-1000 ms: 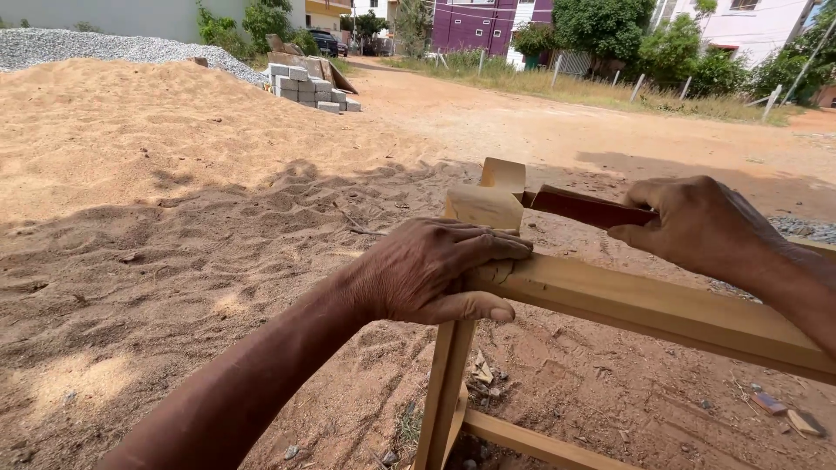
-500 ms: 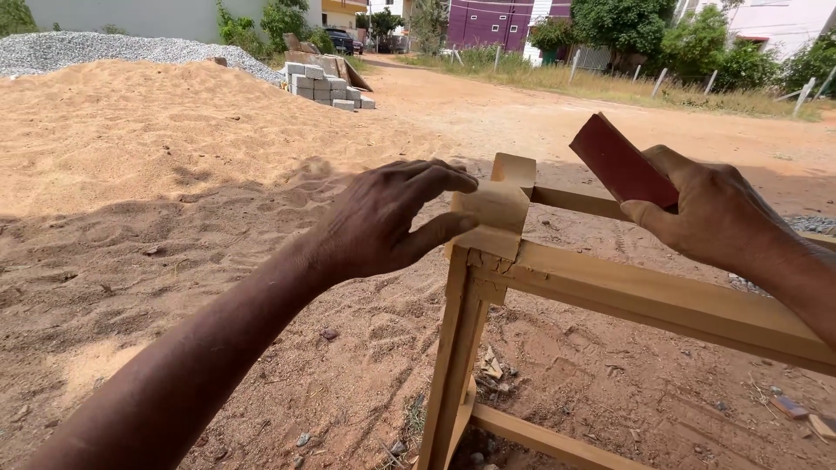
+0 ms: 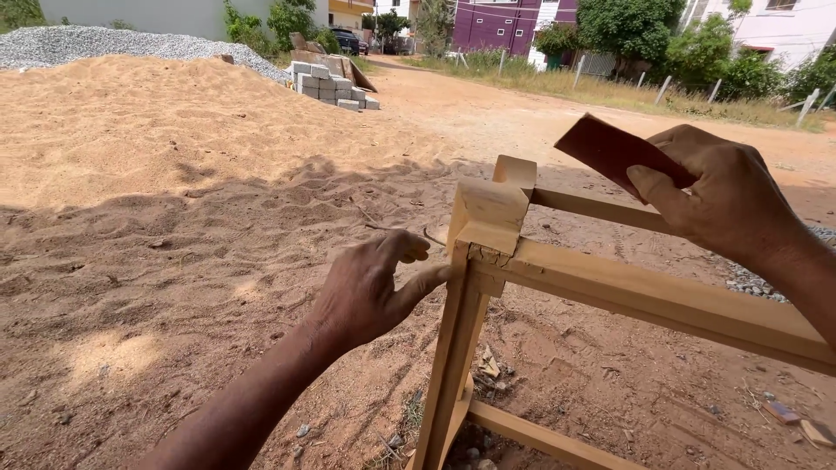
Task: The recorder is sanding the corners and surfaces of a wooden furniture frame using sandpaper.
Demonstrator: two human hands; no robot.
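We see the wooden frame [image 3: 610, 287] standing on sandy ground, its pale corner block [image 3: 488, 213] at the top of the upright leg. Our left hand [image 3: 370, 292] sits just left of that leg, below the corner block; its thumb touches the leg's edge while the other fingers curl loosely together, gripping nothing. Our right hand [image 3: 727, 191] hovers above the frame's far rail, to the right of the corner block, with fingers and thumb clamped on a flat reddish-brown sanding sheet [image 3: 610, 148] that tilts up clear of the wood. Beyond the frame a large sand heap [image 3: 174, 122] rises to the left, with a stack of grey blocks [image 3: 326, 87] and a gravel pile [image 3: 104, 45] behind it.
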